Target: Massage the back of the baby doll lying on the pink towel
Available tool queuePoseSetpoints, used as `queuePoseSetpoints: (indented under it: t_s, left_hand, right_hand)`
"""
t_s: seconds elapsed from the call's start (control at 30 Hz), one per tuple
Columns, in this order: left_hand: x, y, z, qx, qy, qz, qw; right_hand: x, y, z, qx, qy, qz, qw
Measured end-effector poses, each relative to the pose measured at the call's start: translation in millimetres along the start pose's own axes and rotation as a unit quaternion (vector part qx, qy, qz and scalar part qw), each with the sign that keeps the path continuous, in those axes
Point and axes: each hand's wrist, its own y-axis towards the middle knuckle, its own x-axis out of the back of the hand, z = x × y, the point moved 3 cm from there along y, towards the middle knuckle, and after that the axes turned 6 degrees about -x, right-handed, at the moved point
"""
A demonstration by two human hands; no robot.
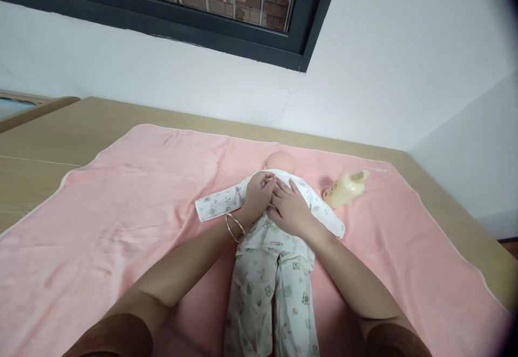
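Note:
A baby doll lies on its back, its smooth head (pixel 280 160) at the far end. It is dressed in a white printed baby shirt (pixel 218 204) and matching trousers (pixel 253 297), and both sleeves stretch out sideways. My left hand (pixel 259 192), with a bangle (pixel 234 227) at the wrist, rests on the upper chest just below the neck. Its fingers are bent and pinched together at the shirt front. Flat on the chest beside it lies my right hand (pixel 292 208), fingers spread, the fingertips meeting the left hand. The cloth under both hands is hidden.
A pale yellow bottle (pixel 343 190) lies tilted right of the doll's sleeve. Under everything spreads a pink sheet (pixel 133 200) on a wooden table (pixel 109 111). A white wall (pixel 162 71) and a dark-framed window (pixel 243 36) stand behind.

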Motion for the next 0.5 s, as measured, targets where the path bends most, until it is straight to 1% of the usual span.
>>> queuePoseSetpoints:
  t_s: [0.07,0.13,0.27,0.4,0.5]
  left_hand:
    - [-1.1,-0.9,-1.9,-0.043,0.049,0.03,0.997]
    - [-1.9,-3.1,-3.1,-0.08,0.086,0.05,0.992]
    - [-2.1,-8.5,-2.5,-0.133,0.132,0.064,0.98]
    - [-1.6,-12.0,-0.2,-0.158,0.146,0.066,0.974]
    - [-2.7,-13.5,0.9,-0.166,0.146,0.079,0.972]
  right_hand:
    - [-0.6,4.2,-6.1,-0.036,0.009,-0.01,0.999]
    - [-1.7,4.4,-7.4,-0.057,0.013,-0.011,0.998]
    - [-0.2,1.3,-7.1,-0.08,0.013,-0.001,0.997]
    - [4.6,-1.4,-13.0,-0.159,-0.003,-0.003,0.987]
    - [8.0,-4.0,-18.3,-0.185,-0.005,0.019,0.982]
